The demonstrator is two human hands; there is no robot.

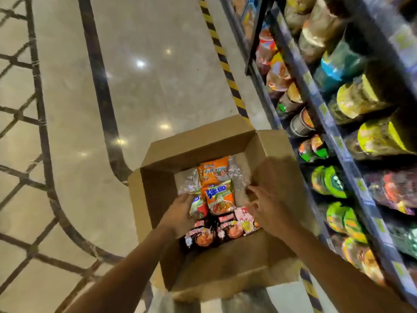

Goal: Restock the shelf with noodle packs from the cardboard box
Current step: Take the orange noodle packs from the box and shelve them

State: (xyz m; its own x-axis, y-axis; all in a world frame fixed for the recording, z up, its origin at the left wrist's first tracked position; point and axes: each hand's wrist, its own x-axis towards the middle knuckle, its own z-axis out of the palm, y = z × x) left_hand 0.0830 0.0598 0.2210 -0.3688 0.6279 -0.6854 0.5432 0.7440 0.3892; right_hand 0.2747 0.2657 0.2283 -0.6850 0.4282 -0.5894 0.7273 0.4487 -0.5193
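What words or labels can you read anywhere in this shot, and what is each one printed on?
None can be read for certain.
Orange noodle packs in the cardboard box: large blue and white characters, too blurred to quote.
Dark noodle packs: print too small and blurred.
Shelf price tags and cup noodles: smeared by motion, unreadable.

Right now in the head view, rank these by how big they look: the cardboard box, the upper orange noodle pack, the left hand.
1. cardboard box, by far the largest.
2. left hand and upper orange noodle pack: about alike. The hand is nearer the camera and the pack is partly covered, so I won't rank them.
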